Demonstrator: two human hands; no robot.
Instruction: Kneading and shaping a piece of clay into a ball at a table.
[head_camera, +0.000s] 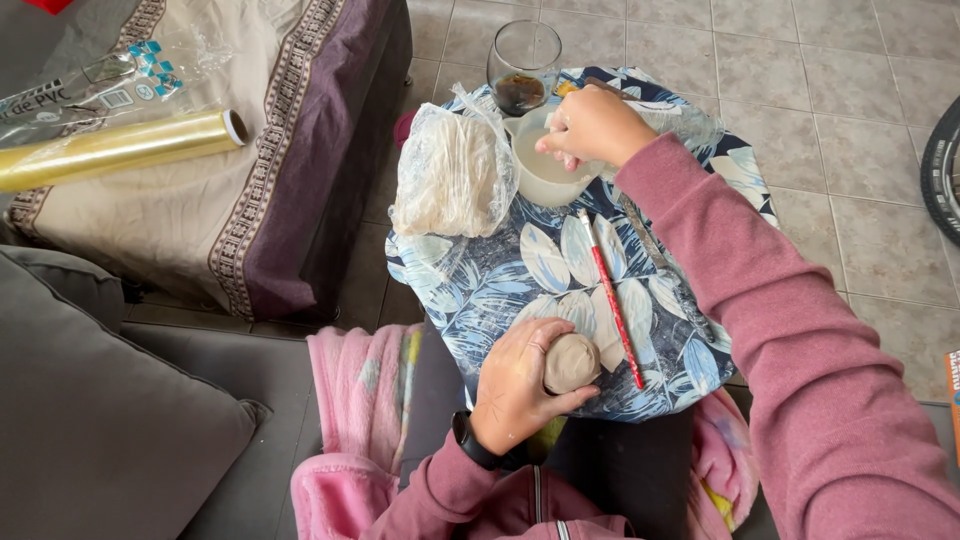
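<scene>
Gripping the clay lump (571, 362), your left hand (520, 385) rests palm-down; right hand (595, 125), fingers bunched, dips into the white cup (540, 172).

My left hand (520, 385) is curled, thumb and fingers cupped, near the table's (500, 290) front edge. My right arm reaches across it, right hand (592, 125) loosely closed at its far edge.

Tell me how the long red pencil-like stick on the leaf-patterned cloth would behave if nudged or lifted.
The thin red stick looks stiff and light, so it should lift easily. It seems round, so a sideways nudge may roll it across the blue leaf-patterned cloth. One end lies near the grey clay lump under the left hand, which might stop it.
</scene>
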